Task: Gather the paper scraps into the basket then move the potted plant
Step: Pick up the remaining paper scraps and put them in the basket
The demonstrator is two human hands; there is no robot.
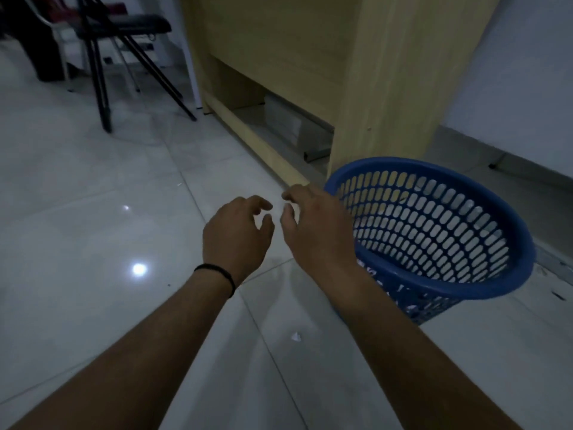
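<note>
A blue perforated plastic basket [496,274] stands on the white tiled floor at the right, close to a wooden desk. My left hand [237,237] and my right hand [310,228] hover side by side over the floor just left of the basket, fingers curled and apart, nothing visibly held. The right hand overlaps the basket's near-left rim. A small white paper scrap [296,336] lies on the floor between my forearms. White bits show through the basket's lower wall. No potted plant is in view.
A light wooden desk [356,72] rises behind the basket, with an open gap at its bottom. A black folding chair [124,41] stands at the back left. A white wall [527,88] and its baseboard run along the right.
</note>
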